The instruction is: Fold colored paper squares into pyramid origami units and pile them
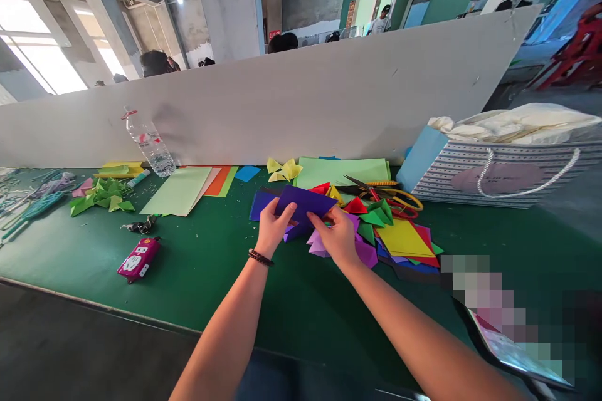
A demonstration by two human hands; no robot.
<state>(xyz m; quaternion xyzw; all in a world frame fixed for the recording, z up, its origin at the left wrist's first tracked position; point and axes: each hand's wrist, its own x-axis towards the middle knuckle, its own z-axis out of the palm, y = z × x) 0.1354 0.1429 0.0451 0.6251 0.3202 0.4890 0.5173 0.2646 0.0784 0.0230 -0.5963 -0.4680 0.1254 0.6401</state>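
I am holding a dark purple sheet [308, 200] above the middle of a green tabletop [197, 282]. My left hand [273, 227] is pinching its left end between the fingers, while the fingers of my right hand [338, 237] are pinching it along the lower edge, near the right end. I am wearing a dark beaded bracelet [260, 257] on the left.

Light purple folded pieces [320, 247] are lying just beside my right hand. Green folded pieces [380, 213] are crowding the pile to the right, next to a yellow sheet [407, 238] that is lying over red and blue paper. Scissors [383, 194] with red and yellow handles are lying behind, near pale green sheets [343, 170].

On the left, a pink case [138, 260] is lying near the front edge, and light green folded pieces [101, 195] are sitting farther back. A clear bottle [150, 145] is standing close to a white partition [301, 100]. A striped bag [517, 169] is resting at the right, white cloth [522, 122] bulging from its top. Beyond the partition, at least 2 people are showing: 1 near a doorway [371, 12], 1 farther right.
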